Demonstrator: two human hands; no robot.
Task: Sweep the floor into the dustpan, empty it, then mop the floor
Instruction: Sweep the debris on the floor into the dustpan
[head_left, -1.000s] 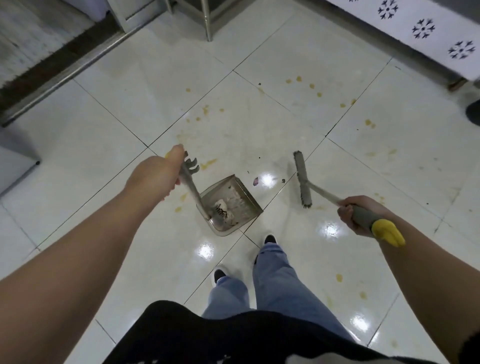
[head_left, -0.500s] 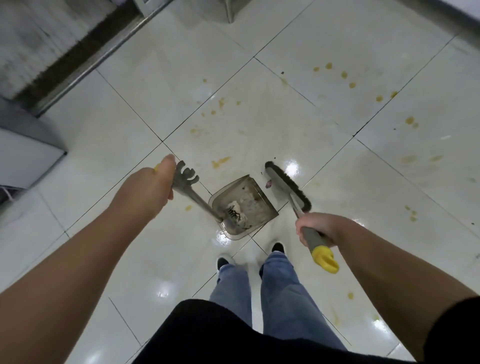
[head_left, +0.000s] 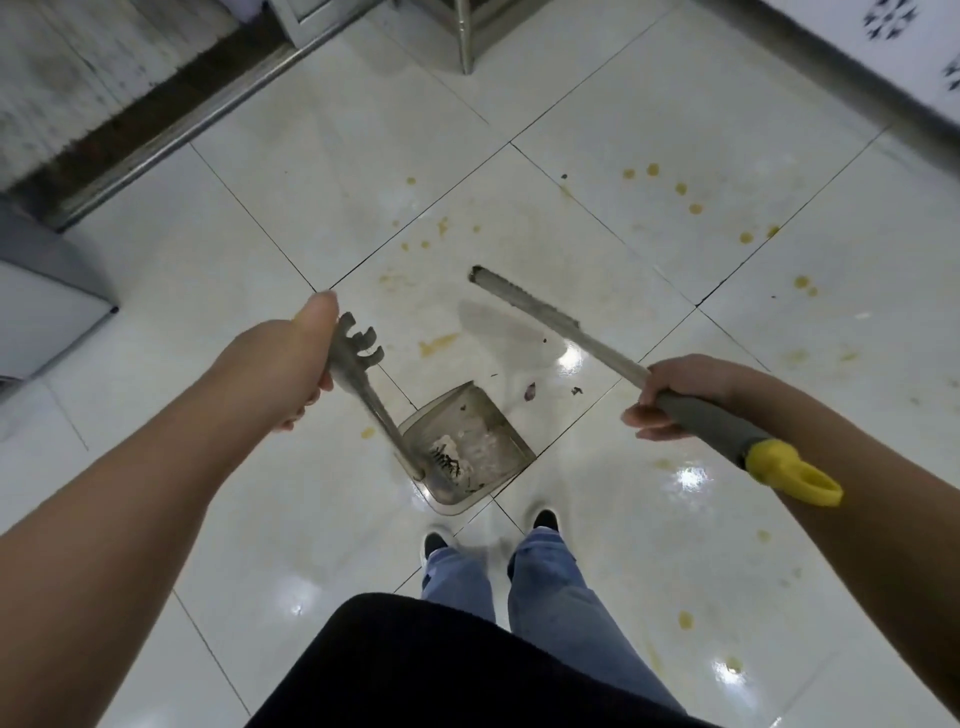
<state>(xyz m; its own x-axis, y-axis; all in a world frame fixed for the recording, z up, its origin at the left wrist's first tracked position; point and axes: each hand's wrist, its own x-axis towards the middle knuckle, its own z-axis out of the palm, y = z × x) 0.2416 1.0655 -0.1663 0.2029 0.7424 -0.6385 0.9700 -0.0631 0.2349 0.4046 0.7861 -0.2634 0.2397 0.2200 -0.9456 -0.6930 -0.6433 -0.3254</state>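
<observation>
My left hand (head_left: 296, 364) grips the comb-toothed top of a long grey dustpan handle (head_left: 376, 410). The clear dustpan (head_left: 470, 444) rests on the white tiled floor (head_left: 311, 182) just ahead of my shoes, with white scraps and dark debris inside. My right hand (head_left: 675, 389) holds the grey grip of a broom (head_left: 587, 338) with a yellow end cap (head_left: 795, 473). The broom head (head_left: 522, 296) lies beyond the dustpan's mouth. A purple scrap (head_left: 530, 391) and dark crumbs (head_left: 575, 391) lie between broom head and pan.
Yellow-brown stains (head_left: 675, 189) dot the tiles ahead and to the right. A metal door track (head_left: 171, 140) runs along the upper left, a grey box (head_left: 47, 306) stands at the left edge, a metal leg (head_left: 465, 36) at the top, a patterned white panel (head_left: 893, 47) upper right.
The broom head has swung out from the dustpan's mouth to farther ahead on the floor. My right hand moved right and up. The dustpan stayed in place.
</observation>
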